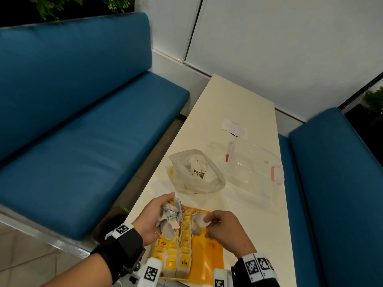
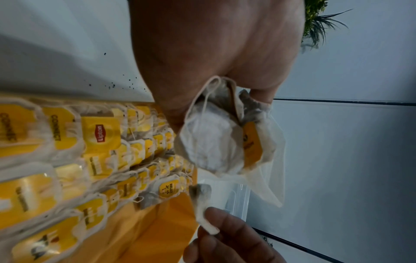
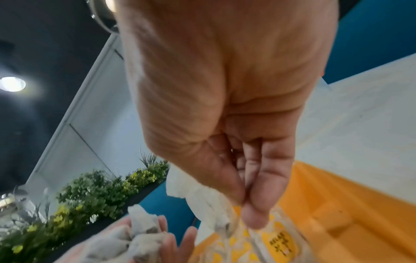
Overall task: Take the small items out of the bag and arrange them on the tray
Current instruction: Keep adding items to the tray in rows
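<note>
Left hand [image 1: 154, 218] clutched a reserve bunch of teabags [image 1: 170, 219] over the tray [image 1: 209, 251] – right hand [image 1: 222, 226] pinched one bag [image 1: 200, 219], likely for the next row – plastic bag [image 1: 195, 171] just beyond.

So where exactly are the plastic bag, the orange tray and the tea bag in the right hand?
plastic bag [image 1: 215, 179]: head view, on its near crumpled side.
orange tray [image 1: 209, 251]: head view, on the bare floor right of the rows.
tea bag [image 1: 200, 221]: head view, on its white paper body.
</note>
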Action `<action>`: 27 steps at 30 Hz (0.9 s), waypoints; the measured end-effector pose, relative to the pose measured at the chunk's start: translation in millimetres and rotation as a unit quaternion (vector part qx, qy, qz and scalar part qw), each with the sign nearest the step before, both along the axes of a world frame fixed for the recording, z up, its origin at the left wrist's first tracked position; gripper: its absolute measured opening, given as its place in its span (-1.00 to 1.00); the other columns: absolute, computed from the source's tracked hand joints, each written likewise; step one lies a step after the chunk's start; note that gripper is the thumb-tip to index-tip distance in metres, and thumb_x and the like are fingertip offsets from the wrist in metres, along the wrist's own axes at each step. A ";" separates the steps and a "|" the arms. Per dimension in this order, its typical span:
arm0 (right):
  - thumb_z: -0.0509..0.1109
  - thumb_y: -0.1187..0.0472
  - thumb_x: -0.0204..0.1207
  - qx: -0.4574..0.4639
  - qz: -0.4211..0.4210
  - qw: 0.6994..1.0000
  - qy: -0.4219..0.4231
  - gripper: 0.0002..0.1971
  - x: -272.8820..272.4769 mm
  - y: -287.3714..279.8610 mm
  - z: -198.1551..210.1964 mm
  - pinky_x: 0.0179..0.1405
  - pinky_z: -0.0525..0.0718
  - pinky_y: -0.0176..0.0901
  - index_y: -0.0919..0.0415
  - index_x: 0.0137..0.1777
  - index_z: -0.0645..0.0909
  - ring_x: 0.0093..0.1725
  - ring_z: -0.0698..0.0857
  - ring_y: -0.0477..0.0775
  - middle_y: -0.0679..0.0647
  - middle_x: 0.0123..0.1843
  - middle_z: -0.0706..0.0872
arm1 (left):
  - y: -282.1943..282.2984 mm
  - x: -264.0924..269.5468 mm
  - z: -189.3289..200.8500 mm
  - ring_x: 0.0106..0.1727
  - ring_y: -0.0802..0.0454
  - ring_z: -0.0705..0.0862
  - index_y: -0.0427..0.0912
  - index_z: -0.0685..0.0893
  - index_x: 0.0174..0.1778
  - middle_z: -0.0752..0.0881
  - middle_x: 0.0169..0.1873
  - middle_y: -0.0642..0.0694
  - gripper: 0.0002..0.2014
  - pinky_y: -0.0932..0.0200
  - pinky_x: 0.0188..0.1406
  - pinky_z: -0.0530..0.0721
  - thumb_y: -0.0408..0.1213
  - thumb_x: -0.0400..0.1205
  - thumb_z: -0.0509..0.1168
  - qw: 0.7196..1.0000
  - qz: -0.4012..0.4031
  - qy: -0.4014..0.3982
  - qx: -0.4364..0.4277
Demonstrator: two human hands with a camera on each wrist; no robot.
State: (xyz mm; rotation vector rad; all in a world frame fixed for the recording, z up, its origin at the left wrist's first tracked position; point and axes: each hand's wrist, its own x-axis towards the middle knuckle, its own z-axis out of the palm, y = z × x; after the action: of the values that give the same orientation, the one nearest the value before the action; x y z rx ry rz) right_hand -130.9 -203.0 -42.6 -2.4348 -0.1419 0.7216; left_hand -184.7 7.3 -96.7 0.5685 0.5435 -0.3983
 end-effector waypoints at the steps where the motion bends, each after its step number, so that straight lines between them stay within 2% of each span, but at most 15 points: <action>1: 0.32 0.49 0.41 -0.007 0.002 1.000 -0.009 -0.71 -0.4 -1.2 -1.6 -0.34 0.72 -0.14 0.11 -0.11 0.74 -0.48 0.74 -0.13 0.08 -0.37 0.78 | 0.9 0.2 -0.8 -0.31 -0.14 0.69 -0.26 0.74 -0.14 0.65 -0.24 -0.25 -0.69 0.09 -0.26 0.73 -0.04 0.66 0.36 1.000 -0.001 -0.001 -0.002; 3: 0.30 0.47 0.47 -0.008 0.001 0.999 -0.030 -0.71 -0.2 -2.9 -7.7 -0.44 0.64 -0.32 0.09 -0.13 0.75 -0.50 0.70 -0.18 -0.01 -0.35 0.74 | 2.4 -0.2 -3.1 -0.31 -0.14 0.68 -0.25 0.71 -0.14 0.64 -0.30 -0.27 -0.68 0.08 -0.24 0.71 -0.02 0.66 0.36 1.000 -0.010 -0.009 0.004; 5: 0.39 0.38 0.50 -0.016 0.014 0.998 -0.067 -0.76 -0.3 -3.2 -13.8 -0.36 0.56 -0.48 -0.01 -0.14 0.74 -0.33 0.68 -0.23 -0.14 -0.21 0.71 | 3.9 -1.6 -7.9 -0.28 -0.15 0.67 -0.25 0.69 -0.14 0.63 -0.32 -0.29 -0.66 0.03 -0.11 0.69 0.01 0.65 0.38 1.000 -0.019 -0.015 0.016; 7: 0.45 0.23 0.56 -0.033 0.033 0.994 -0.097 -0.84 -0.7 -3.7 -20.0 -0.23 0.51 -0.54 -0.10 -0.11 0.69 -0.13 0.62 -0.28 -0.18 -0.04 0.61 | 4.5 -2.3 -10.9 -0.26 -0.15 0.67 -0.25 0.69 -0.12 0.63 -0.30 -0.30 -0.65 0.00 -0.04 0.67 0.03 0.63 0.40 0.999 -0.023 -0.015 0.025; 10: 0.41 0.18 0.61 -0.036 0.041 0.996 -0.077 -0.80 -0.1 -3.9 -28.2 -0.14 0.48 -0.53 -0.19 -0.13 0.60 -0.03 0.64 -0.19 -0.16 0.02 0.62 | 5.7 -2.0 -14.1 -0.25 -0.15 0.68 -0.27 0.68 0.01 0.64 -0.27 -0.31 -0.60 0.01 -0.08 0.68 0.06 0.60 0.44 0.999 -0.025 -0.010 0.028; 13: 0.31 0.27 0.62 -0.026 0.023 0.998 -0.047 -0.75 1.1 -4.6 -33.5 -0.26 0.67 -0.26 -0.14 -0.15 0.59 -0.26 0.72 -0.12 -0.03 -0.17 0.76 | 7.6 -2.5 -14.9 -0.26 -0.14 0.68 -0.28 0.66 0.18 0.65 -0.23 -0.30 -0.55 0.03 -0.14 0.69 0.05 0.62 0.42 0.999 -0.032 -0.007 0.005; 15: 0.27 0.31 0.63 -0.030 0.020 0.999 -0.037 -0.76 0.1 -3.4 -34.5 -0.38 0.64 -0.29 -0.09 -0.10 0.59 -0.38 0.69 -0.15 0.04 -0.23 0.78 | 8.5 -3.1 -12.5 -0.28 -0.13 0.67 -0.29 0.64 0.20 0.65 -0.23 -0.27 -0.57 0.06 -0.20 0.71 0.02 0.64 0.40 0.999 -0.030 -0.007 -0.015; 17: 0.28 0.35 0.60 -0.034 0.027 0.998 -0.035 -0.75 0.3 -1.6 -36.8 -0.35 0.65 -0.29 -0.08 -0.09 0.59 -0.31 0.74 -0.10 0.03 -0.20 0.78 | 9.6 -3.4 -10.5 -0.33 -0.11 0.67 -0.28 0.63 0.19 0.64 -0.25 -0.25 -0.58 0.08 -0.28 0.70 0.01 0.63 0.40 0.999 -0.028 -0.006 -0.015; 20: 0.32 0.38 0.56 -0.055 0.036 0.997 -0.025 -0.74 1.1 0.9 -39.7 -0.30 0.69 -0.28 -0.06 -0.16 0.61 -0.25 0.77 -0.05 -0.01 -0.20 0.78 | 9.6 -3.2 -9.4 -0.33 -0.11 0.67 -0.27 0.62 0.19 0.61 -0.26 -0.25 -0.57 0.08 -0.28 0.69 0.03 0.62 0.41 0.999 -0.031 -0.006 -0.010; 23: 0.39 0.32 0.54 -0.085 0.063 0.994 -0.017 -0.73 1.8 2.5 -39.5 -0.39 0.55 -0.39 -0.09 -0.27 0.60 -0.29 0.70 -0.13 -0.10 -0.26 0.73 | 9.6 -3.6 -10.3 -0.33 -0.13 0.66 -0.31 0.64 0.22 0.68 -0.27 -0.26 -0.57 0.07 -0.28 0.70 0.00 0.65 0.38 1.000 -0.025 -0.009 -0.006; 27: 0.38 0.37 0.48 -0.121 0.081 0.988 0.042 -0.72 5.2 6.1 -36.7 -0.55 0.51 -0.34 -0.04 -0.32 0.54 -0.44 0.64 -0.10 -0.03 -0.29 0.69 | 9.0 -4.5 -9.5 -0.34 -0.13 0.67 -0.34 0.68 0.18 0.66 -0.29 -0.30 -0.55 0.08 -0.28 0.68 0.02 0.64 0.37 0.999 -0.032 -0.013 0.006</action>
State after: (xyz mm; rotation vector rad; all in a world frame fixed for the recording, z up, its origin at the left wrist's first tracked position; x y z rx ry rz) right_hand -125.7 -196.9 -79.3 -2.6397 -0.2316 0.9612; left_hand -189.2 16.3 -106.2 0.6034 0.5036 -0.4472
